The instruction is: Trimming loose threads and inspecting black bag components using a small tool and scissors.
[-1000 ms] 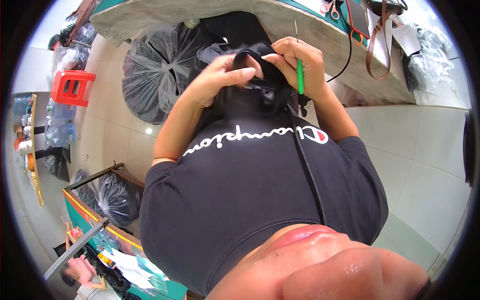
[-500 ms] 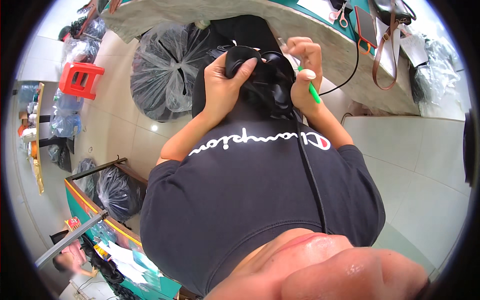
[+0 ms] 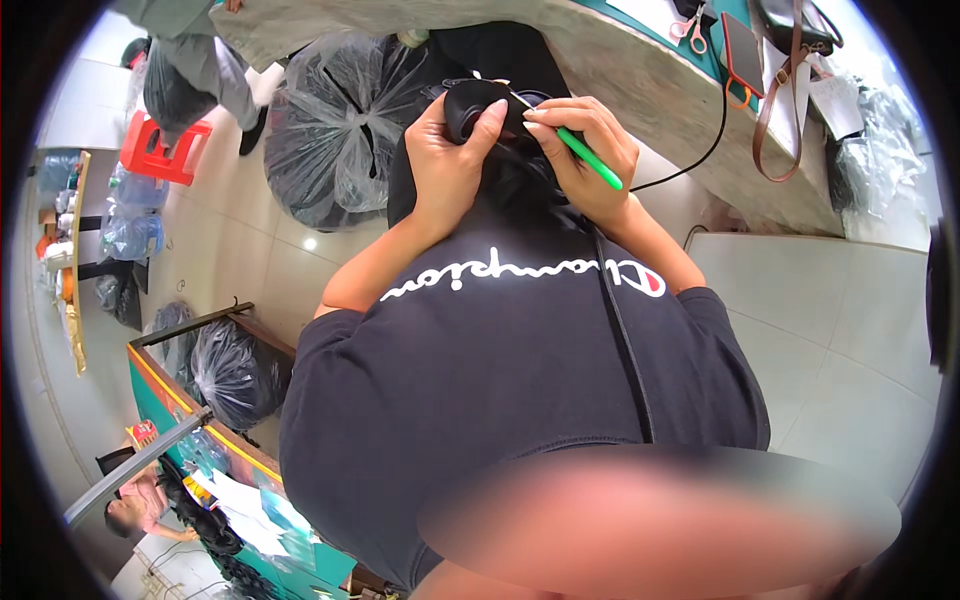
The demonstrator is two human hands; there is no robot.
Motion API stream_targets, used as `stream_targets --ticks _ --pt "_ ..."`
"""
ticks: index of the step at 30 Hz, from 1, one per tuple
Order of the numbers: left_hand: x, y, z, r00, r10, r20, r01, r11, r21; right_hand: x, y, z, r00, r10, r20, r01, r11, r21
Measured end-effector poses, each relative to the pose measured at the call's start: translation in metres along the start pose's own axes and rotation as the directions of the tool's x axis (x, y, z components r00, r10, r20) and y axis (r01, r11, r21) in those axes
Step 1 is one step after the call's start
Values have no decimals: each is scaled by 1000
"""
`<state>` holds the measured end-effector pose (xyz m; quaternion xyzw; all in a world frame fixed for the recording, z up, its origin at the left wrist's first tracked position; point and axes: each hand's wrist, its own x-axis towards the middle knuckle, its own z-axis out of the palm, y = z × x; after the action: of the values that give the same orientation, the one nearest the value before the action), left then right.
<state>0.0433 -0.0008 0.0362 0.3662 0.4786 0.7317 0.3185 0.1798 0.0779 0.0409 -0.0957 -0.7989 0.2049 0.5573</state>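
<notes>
With my left hand [image 3: 447, 165] I pinch a rounded, smooth black fabric-like piece [image 3: 468, 103] between thumb and fingers, over my lap. My right hand [image 3: 610, 148] pinches a slim, green-handled tool [image 3: 592, 160], its thin tip at or near the piece's upper edge. I judge it mid-work; how much is done or left, I cannot tell.
</notes>
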Motion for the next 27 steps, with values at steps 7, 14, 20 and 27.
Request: stream_targets --ticks 7,14,20,27 --pt "1 -8 -3 972 236 9 -232 942 241 4 -7 2 996 30 85 -21 993 -114" --pt "1 -6 -2 999 38 3 -38 999 24 4 -2 -12 839 512 187 -543 754 371" --pt "2 -7 -2 998 -36 49 37 999 -21 17 13 -13 949 272 161 -308 906 288" --pt "3 -4 -2 969 -122 213 137 989 -55 6 32 -9 871 426 245 -488 687 539"
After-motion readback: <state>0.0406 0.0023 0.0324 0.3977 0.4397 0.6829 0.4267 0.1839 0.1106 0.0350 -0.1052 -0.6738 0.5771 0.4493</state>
